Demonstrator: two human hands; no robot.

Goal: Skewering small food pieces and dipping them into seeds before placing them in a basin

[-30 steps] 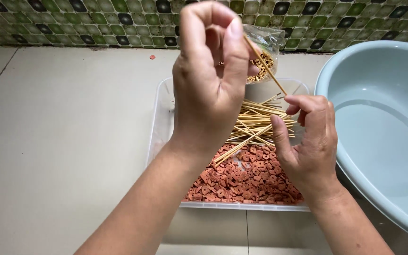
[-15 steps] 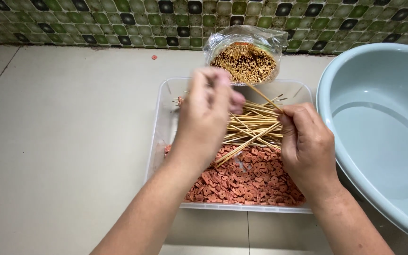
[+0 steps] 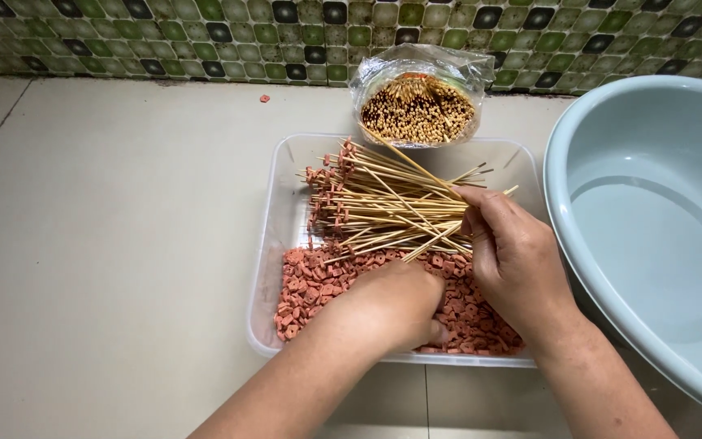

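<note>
One head-worn camera looks steeply down, close over the clear tray (image 3: 274,244) on the floor.

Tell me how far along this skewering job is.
Done: a pile of loaded skewers lies in the clear tray, small red pieces at their tips. In hand: the right hand holds a bare stick; the left hand digs into the red pieces. Left: many loose pieces, and a full bag of sticks.
</note>
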